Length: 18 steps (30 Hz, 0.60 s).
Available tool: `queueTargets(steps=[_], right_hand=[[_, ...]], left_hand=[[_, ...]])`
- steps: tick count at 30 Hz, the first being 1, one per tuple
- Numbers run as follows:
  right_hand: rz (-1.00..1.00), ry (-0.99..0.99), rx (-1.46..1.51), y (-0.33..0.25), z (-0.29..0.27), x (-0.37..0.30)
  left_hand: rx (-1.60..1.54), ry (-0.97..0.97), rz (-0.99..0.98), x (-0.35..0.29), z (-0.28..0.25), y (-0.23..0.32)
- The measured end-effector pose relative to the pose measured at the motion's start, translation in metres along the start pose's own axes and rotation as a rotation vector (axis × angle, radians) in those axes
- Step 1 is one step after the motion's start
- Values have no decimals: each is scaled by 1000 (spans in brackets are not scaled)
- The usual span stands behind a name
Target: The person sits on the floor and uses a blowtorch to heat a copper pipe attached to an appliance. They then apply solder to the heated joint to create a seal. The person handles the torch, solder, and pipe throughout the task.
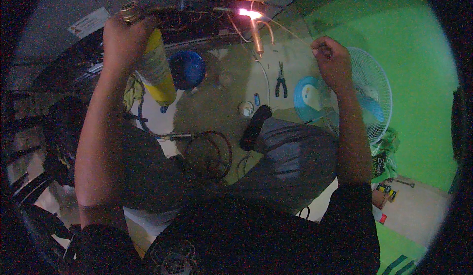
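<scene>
My left hand point(125, 43) is wrapped round the top of a gas torch with a yellow cylinder point(160, 73) that hangs tilted below the fist. The torch's tube runs right to a bright flame point(250, 13). That flame plays on the upper end of a copper filter drier point(257, 39), which hangs with thin copper tubes at the back of a dark appliance. From the right, my right hand point(331, 61) pinches a thin brazing rod point(290, 32), its far end running up toward the flame. Glare hides where rod and joint meet.
On the floor lie black-handled pliers point(281, 82), a small blue lighter-like piece point(256, 99) and a blue bowl point(187, 70). A white fan point(379, 78) stands at right by a green wall point(423, 93). A hose point(229, 152) coils between my legs.
</scene>
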State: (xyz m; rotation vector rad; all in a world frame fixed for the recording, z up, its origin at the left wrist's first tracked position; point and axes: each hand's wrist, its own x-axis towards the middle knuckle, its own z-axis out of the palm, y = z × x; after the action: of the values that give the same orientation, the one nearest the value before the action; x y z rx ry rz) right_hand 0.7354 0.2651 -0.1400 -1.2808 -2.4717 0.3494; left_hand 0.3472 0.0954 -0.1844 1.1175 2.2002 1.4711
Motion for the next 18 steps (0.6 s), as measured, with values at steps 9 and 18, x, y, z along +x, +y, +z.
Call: queueTargets(steps=[9, 18], right_hand=[[-11, -2, -29, 7, 1, 2], [-16, 5, -26, 8, 1, 2]], left_hand=[[-51, -51, 0, -5, -1, 11], [-33, -68, -29, 0, -1, 3]])
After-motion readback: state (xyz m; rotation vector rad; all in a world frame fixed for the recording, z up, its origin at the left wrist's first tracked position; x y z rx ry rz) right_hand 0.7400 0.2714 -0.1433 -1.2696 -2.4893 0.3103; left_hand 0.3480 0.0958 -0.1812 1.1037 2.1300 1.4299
